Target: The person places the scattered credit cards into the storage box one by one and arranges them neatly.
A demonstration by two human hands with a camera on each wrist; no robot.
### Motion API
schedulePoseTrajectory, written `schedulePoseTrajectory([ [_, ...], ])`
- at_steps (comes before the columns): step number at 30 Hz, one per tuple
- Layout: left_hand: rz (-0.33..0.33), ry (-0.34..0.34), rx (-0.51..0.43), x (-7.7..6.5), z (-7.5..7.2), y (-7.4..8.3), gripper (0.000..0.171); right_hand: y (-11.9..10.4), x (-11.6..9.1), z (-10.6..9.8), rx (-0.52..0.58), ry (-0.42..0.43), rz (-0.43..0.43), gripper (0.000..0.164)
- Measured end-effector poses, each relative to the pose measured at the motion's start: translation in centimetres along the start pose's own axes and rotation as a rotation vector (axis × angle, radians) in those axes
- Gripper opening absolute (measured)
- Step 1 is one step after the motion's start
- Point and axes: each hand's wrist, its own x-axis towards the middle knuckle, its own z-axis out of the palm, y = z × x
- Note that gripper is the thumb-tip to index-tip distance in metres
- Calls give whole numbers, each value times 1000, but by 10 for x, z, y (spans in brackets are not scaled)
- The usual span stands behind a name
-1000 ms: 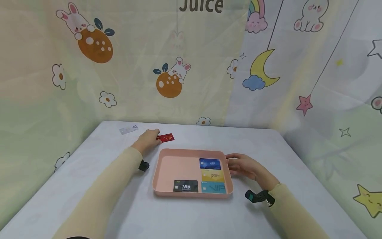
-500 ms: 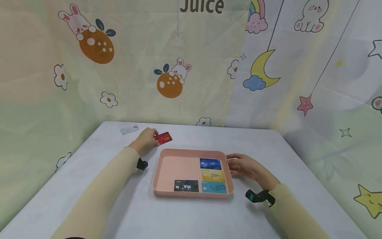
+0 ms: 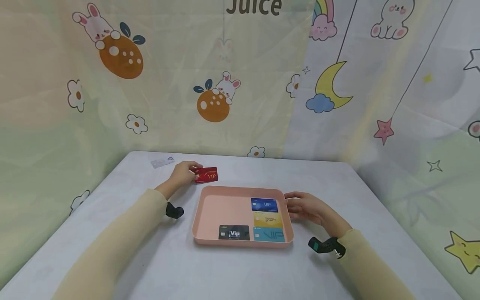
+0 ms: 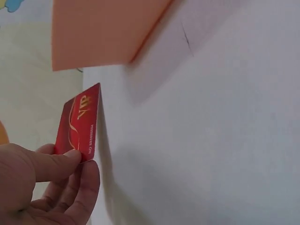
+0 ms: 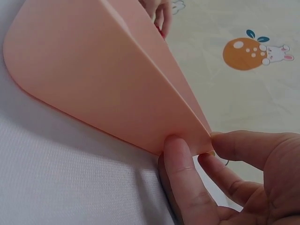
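In my left hand (image 3: pixel 183 173) a red VIP card (image 3: pixel 207 175) is pinched between thumb and fingers, above the table behind the pink tray (image 3: pixel 225 208). The left wrist view shows the card (image 4: pixel 79 122) tilted up, its gold lettering facing the camera. My right hand (image 3: pixel 305 208) stands at the tray's right side. Its slightly bent fingers touch the outer wall (image 5: pixel 93 79) near a far corner. Inside the tray lie a blue card (image 3: pixel 264 205), a yellow card (image 3: pixel 268 219) and a teal card (image 3: pixel 269 234) in a column, with a black card (image 3: pixel 234 233) beside the teal one.
A pale, see-through card (image 3: pixel 162 162) lies at the far left of the white table (image 3: pixel 232 275). A cloth backdrop (image 3: pixel 168 83) printed with cartoons rises behind the table and along its sides.
My left hand has lifted the red card off the table and drawn it slightly nearer, turning its face toward me. The right hand and the tray have stayed in place.
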Motion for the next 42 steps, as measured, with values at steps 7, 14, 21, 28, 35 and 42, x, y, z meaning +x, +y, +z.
schedulePoseTrajectory([
  [7,-6,-12,-194,-13,-5,9,44,-3,-3,0,-8,-2,-2,58],
  [14,-5,26,-288,-29,-6,15,42,-1,-4,1,-2,-1,0,58],
  [21,3,42,-398,-45,-8,22,38,0,-3,1,4,-1,-3,58],
  [28,20,55,-451,-60,-12,29,36,-1,-2,2,5,4,0,57],
  [35,7,23,-514,-73,-10,30,36,0,-1,2,-2,11,1,58],
  [42,13,-11,-528,-89,4,30,35,-1,-3,4,-9,12,-2,58],
])
